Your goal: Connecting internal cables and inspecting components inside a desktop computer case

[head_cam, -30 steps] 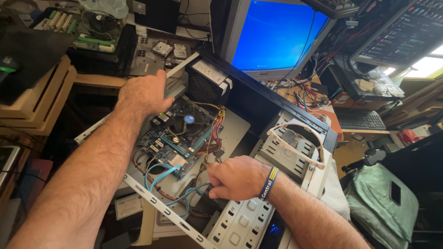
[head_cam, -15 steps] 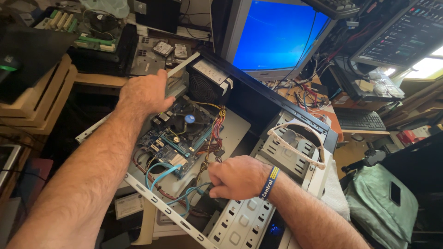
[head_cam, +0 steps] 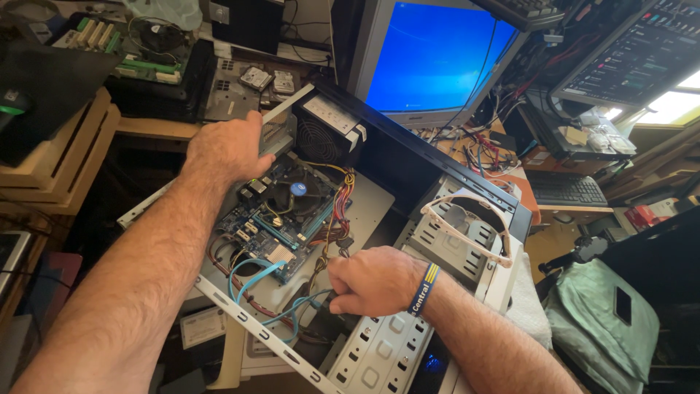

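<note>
Open computer case lies on its side in front of me, side panel off, grey metal frame with rows of punched slots along the near edge. Inside, a blue motherboard sits flat against the case floor, black cooler fan with a blue centre sticker on it. Light-blue flat cables loop over the board's lower end, and a bundle of red, yellow and orange wires runs down the board's right side. Black power supply with a round grille sits at the far end of the case.

My left hand rests on the far top edge of the case frame, fingers curled over the metal rail, gripping it. My right hand is down in the case near the drive bays, fingers closed around cables just right of the board; exactly which cable is pinched I cannot tell, the fingertips are hidden. Blue and yellow wristband on that wrist.

White-framed safety glasses lie on the grey drive cage. A CRT monitor with a blue screen stands behind the case.
</note>
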